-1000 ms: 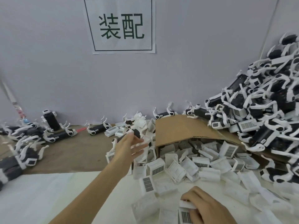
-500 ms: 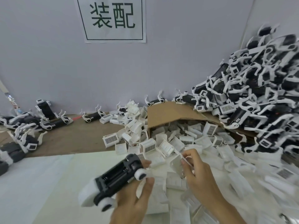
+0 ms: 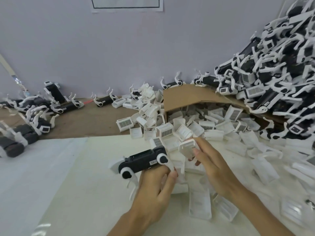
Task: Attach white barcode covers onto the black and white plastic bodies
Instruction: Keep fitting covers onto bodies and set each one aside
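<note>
Left hand (image 3: 154,188): fingers curled round the body (image 3: 143,161), held low over the white sheet (image 3: 71,176).
Right hand (image 3: 211,166): pinching a cover (image 3: 187,148), just right of the body, not touching.
Box (image 3: 192,97): behind, spilling covers.

The one camera sits on my head, looking forward and down over the bench (image 3: 51,176) toward the cardboard box (image 3: 192,97) by the wall (image 3: 85,57). The view is wide. My left hand (image 3: 153,189) and right hand (image 3: 213,166) sit close to the lens, nearer than the box. The paper sign (image 3: 127,4) above the box is cut by the top edge.
</note>
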The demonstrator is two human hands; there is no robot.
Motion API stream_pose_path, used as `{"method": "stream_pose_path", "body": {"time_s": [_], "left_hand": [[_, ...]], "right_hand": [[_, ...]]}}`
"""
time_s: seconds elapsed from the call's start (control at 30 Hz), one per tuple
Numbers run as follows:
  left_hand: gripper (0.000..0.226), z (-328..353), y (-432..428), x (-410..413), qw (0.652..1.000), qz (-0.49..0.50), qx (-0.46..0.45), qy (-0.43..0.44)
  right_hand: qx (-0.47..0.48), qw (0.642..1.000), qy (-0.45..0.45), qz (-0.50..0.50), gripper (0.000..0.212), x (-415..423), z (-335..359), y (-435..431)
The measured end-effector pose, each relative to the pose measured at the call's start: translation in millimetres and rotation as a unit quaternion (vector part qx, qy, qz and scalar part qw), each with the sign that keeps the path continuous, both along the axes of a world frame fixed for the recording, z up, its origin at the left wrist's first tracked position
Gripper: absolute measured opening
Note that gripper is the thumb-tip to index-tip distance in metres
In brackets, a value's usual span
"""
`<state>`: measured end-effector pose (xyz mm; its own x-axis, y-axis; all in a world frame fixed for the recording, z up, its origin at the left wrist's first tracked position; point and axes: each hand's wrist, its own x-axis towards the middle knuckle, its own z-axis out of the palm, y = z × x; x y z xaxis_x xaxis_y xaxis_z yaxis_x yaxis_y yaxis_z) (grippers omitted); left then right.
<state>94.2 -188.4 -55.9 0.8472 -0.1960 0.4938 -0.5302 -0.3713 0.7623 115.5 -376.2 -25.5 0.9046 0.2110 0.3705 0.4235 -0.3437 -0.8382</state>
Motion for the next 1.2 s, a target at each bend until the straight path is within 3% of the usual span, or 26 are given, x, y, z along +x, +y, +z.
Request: {"method": "stream_pose_path", "body": {"time_s": [0.23,0.37,0.6,0.73,0.97,1.13,1.2], "left_hand": [[0.057,0,1,-4,0.998,-0.046,0.049,-0.002],[0.056,2,1,-8,0.997,-0.051,0.059,-0.007],[0.039,8,1,-14,0.989,-0.074,0.121,-0.046],[0.035,11,2,-13,0.984,-0.087,0.143,-0.068],[0.033,11,0,-13,0.975,-0.112,0.173,-0.085],[0.006,17,0,-12,0.971,-0.117,0.16,-0.132],[0.006,17,1,-12,0.971,-0.118,0.153,-0.139]], "right_hand": [[-0.027,1.0,-0.009,-0.01,0.03,-3,4,7],[0.007,1.0,0.018,0.011,0.039,-6,4,9],[0.029,0.999,-0.031,-0.005,0.042,-16,11,20],[0.051,0.996,-0.07,-0.008,0.033,-21,15,27],[0.006,0.996,-0.025,0.083,0.035,-28,17,33],[-0.005,0.995,-0.028,0.091,0.044,-30,18,33],[-0.006,0.995,-0.042,0.086,0.047,-30,18,33]]}}
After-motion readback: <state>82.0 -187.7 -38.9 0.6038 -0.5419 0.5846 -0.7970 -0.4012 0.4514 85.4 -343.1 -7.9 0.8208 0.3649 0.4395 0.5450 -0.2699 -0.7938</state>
